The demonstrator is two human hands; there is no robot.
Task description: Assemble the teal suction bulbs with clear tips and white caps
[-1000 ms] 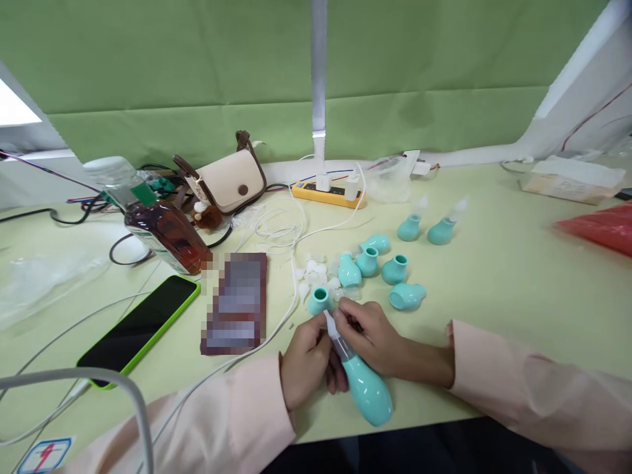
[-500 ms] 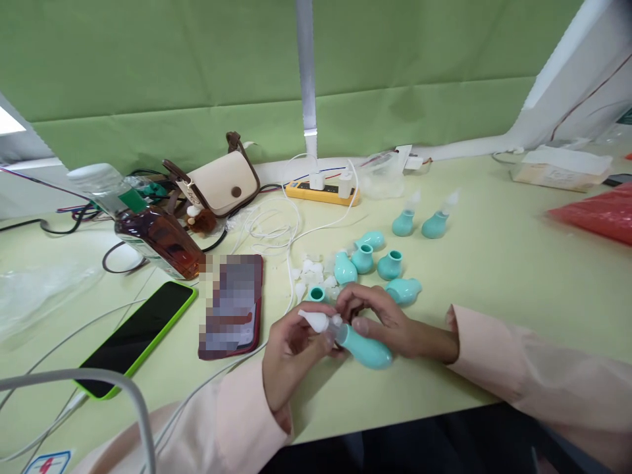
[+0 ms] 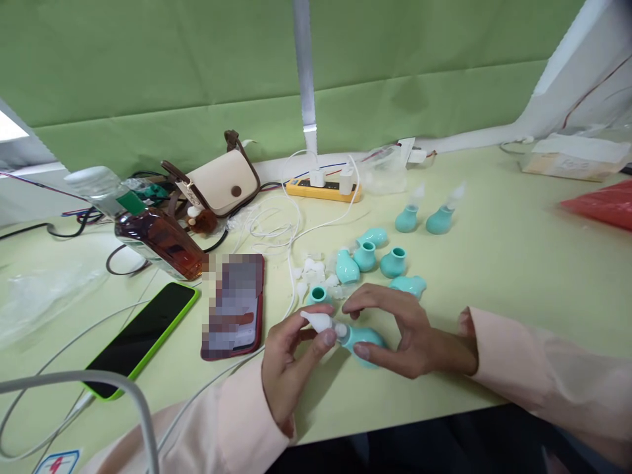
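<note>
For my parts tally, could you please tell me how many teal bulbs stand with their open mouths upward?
3: the near bulb, just beyond the left hand; the middle bulb, beside a lying bulb; and the right bulb, beyond the right hand. Others may be hidden.

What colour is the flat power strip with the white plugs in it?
The power strip is yellow, with a dark top; the head view shows it best.

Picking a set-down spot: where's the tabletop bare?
Largest patch: right side, between the two tip-fitted bulbs, red bag and right sleeve. Smaller: front edge, between right sleeve and left sleeve. Crowded: centre, loose teal bulbs and white tips; left, green-cased phone, red-cased phone, bottle, cables.
</note>
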